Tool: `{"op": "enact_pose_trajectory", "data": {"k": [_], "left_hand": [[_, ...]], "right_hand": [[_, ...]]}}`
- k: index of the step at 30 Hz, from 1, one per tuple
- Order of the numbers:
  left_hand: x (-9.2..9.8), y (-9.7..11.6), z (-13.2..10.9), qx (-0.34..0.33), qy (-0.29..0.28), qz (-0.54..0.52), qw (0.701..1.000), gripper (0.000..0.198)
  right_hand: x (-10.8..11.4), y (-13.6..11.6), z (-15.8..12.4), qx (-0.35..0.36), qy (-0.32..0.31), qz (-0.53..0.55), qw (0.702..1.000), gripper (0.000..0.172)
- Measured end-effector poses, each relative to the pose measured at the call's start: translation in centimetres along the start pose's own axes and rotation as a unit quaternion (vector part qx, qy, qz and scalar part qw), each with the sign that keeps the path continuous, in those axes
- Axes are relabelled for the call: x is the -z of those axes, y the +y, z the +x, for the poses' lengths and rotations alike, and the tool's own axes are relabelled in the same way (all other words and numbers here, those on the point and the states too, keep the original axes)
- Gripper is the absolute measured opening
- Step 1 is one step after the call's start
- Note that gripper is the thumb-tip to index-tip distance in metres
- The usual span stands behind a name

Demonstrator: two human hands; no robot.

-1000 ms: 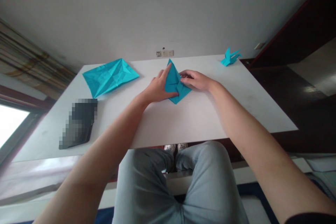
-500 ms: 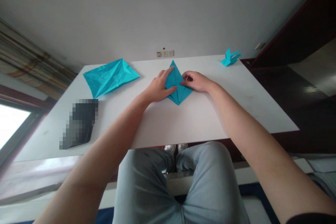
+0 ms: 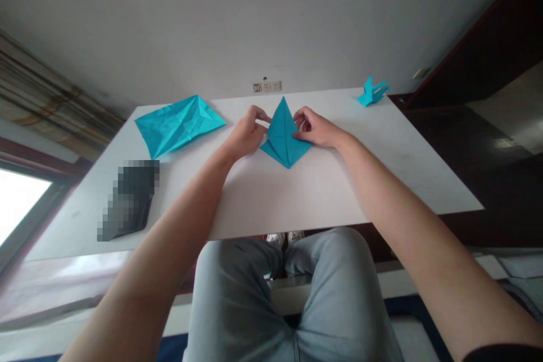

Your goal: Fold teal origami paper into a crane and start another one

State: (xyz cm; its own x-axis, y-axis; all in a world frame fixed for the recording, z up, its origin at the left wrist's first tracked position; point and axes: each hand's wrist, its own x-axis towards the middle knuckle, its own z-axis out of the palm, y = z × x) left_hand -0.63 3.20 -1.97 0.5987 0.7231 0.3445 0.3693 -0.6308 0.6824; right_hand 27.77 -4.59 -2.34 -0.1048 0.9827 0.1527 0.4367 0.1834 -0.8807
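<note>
Folded blue paper on tabletop, long axis near-far; left hand curled at its left edge, right hand touching right edge, can't tell if either pinches

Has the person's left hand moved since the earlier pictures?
Yes. Against the wall sockets, the left hand has shifted left, its fingertips drawing back from the folded paper's face toward its left edge.

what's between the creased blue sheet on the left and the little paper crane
In the head view, the folded blue paper lies between them, with the left hand and right hand at its sides.
</note>
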Motion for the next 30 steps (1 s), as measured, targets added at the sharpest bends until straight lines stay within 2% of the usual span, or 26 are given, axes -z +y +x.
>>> {"op": "enact_pose_trajectory", "data": {"k": [4,8,13,17,23,27,30], "left_hand": [[0.3,0.7,-0.4,0.013,-0.033,-0.023,0.999,0.033],[0.3,1.6,-0.5,-0.016,-0.042,-0.029,0.999,0.019],[0.1,2.5,-0.8,-0.038,-0.052,0.023,0.998,0.019],[-0.1,2.5,-1.0,-0.047,-0.072,0.074,0.994,0.033],[-0.2,2.4,-1.0,-0.031,-0.105,0.115,0.987,0.077],[0.0,3.0,-1.1,-0.018,-0.135,0.132,0.982,0.087],[0.2,3.1,-1.2,-0.001,-0.156,0.110,0.982,0.103]], "right_hand": [[0.1,0.1,-0.1,0.009,0.003,0.002,1.000,0.056],[0.2,-0.1,-0.2,0.015,0.015,-0.013,1.000,0.056],[0.3,-0.4,-0.2,0.009,-0.005,-0.036,0.999,0.042],[0.3,-0.1,-0.2,0.022,-0.023,-0.037,0.999,0.036],[0.2,1.1,0.0,0.030,-0.008,0.007,1.000,0.071],[0.4,1.3,0.1,0.029,-0.023,-0.003,0.999,0.076],[0.6,0.9,0.1,0.026,-0.050,-0.019,0.998,0.079]]}}
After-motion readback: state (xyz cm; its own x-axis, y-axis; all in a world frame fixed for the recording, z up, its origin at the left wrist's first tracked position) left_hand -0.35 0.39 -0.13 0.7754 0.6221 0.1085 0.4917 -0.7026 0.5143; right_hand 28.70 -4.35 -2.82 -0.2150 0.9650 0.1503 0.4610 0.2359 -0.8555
